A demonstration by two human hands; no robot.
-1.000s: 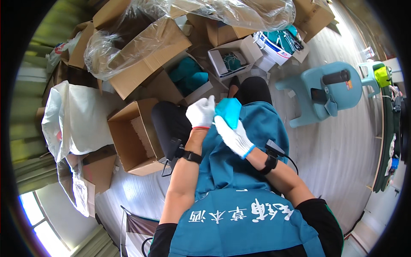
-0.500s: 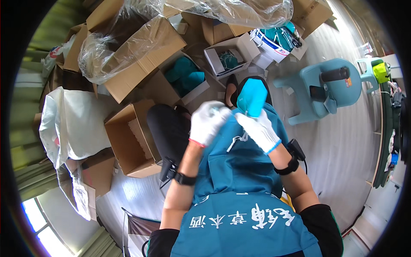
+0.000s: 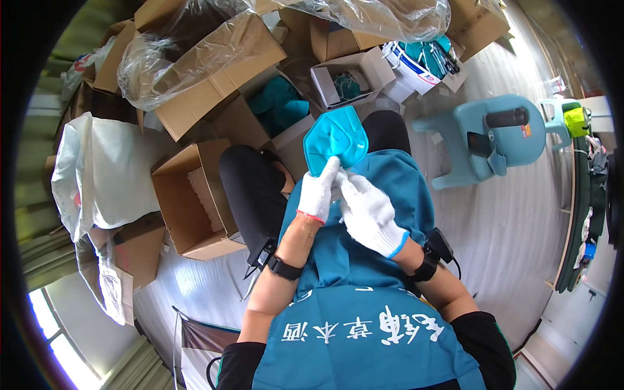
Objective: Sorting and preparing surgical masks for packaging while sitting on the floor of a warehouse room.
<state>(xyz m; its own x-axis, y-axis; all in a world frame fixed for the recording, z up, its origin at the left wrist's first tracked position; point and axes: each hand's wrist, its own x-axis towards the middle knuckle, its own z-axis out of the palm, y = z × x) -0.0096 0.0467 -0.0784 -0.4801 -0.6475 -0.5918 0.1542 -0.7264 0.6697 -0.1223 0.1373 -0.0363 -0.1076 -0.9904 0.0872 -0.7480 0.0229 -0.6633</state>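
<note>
Cardboard boxes (image 3: pixel 195 195) crowd the pale floor (image 3: pixel 513 221) beside a blue plastic stool (image 3: pixel 494 140). Left hand (image 3: pixel 318 194), white-gloved, fingers pinched on the lower edge of a teal face mask (image 3: pixel 335 138) held up over the lap. Right hand (image 3: pixel 367 211) touches just below; grip unclear.

Mask (image 3: pixel 336 138) lower edge hidden behind left hand (image 3: pixel 318 194).

The face mask (image 3: pixel 336 139) is teal, and both gloves are white, the right glove (image 3: pixel 368 212) edged blue at the cuff and the left glove (image 3: pixel 318 193) edged red. The apron (image 3: pixel 364 325) is teal with white lettering, the cardboard boxes (image 3: pixel 195 195) brown, the plastic stool (image 3: pixel 484 140) at right pale blue, and the wrist bands (image 3: pixel 284 268) black.
</note>
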